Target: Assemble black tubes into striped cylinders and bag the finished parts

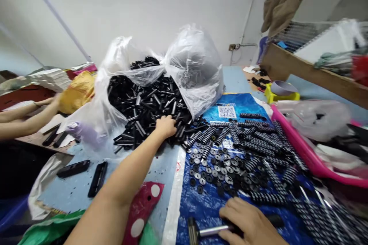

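My left hand reaches forward into a heap of black tubes spilling from an open clear plastic bag; its fingers curl down among the tubes. My right hand rests low on the blue sheet, closed round a small hammer with a metal shaft. Between the hands lie several black washers and stacked ridged black pieces.
A pink tray with plastic bags lies at the right, under a wooden shelf. Another person's arms stretch in from the left beside a yellow bag. Two flat black parts lie on the table at the left.
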The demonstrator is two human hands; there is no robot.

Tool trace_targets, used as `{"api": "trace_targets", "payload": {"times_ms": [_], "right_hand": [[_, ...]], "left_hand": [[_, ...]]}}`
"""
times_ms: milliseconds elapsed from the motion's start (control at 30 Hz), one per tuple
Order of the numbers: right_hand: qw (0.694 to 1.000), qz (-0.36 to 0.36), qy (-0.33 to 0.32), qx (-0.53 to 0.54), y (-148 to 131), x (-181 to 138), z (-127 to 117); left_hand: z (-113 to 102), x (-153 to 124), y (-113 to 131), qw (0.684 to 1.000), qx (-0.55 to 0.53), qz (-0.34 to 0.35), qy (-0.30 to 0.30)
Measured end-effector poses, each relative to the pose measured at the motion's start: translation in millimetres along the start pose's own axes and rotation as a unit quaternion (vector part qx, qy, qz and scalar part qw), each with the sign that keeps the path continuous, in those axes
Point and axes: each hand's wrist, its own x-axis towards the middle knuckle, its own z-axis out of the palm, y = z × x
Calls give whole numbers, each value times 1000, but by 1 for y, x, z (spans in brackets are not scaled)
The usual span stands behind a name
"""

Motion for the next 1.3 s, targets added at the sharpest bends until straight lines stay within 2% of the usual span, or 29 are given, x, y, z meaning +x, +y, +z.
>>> {"api": "trace_targets", "payload": {"times_ms": [133,233,300,333,400,500,567,633,733,833,933,1000,1100,1200,1300], "right_hand": [[999,30,-18,19,-14,1,-14],[1000,21,12,0,-2,2,-32],[994,45,77,-68,22,7,-52],[980,90,113,-136,37,12,-64],[959,154,146,-186,72,22,-86],[945,188,128,-235,116,41,-106],[943,188,101,-253,134,51,-108],[943,184,81,-264,144,58,-105],[944,175,67,-272,147,60,-102],[947,159,71,-269,141,57,-105],[949,157,85,-258,131,50,-108],[949,167,89,-251,129,47,-106],[951,185,88,-232,134,48,-101],[957,196,101,-190,141,53,-99],[964,195,135,-120,136,55,-103]], "left_hand": [[6,-40,-6,999,5,4,37],[13,-63,-8,998,-1,16,60],[18,-76,-7,997,-7,15,71],[20,-80,-6,997,-11,9,77],[21,-87,-4,995,-17,-15,96],[14,-93,-2,985,-23,-60,159],[5,-99,-3,976,-24,-77,204],[-2,-110,-2,970,-45,-81,223],[0,-139,6,967,-146,-71,197],[22,-180,25,968,-220,-58,108],[49,-214,47,990,-134,-34,-35],[61,-225,58,993,-69,-26,-92],[66,-223,66,992,-50,-25,-109],[66,-213,67,991,-79,-37,-98],[68,-209,66,976,-207,-52,-35]]}}
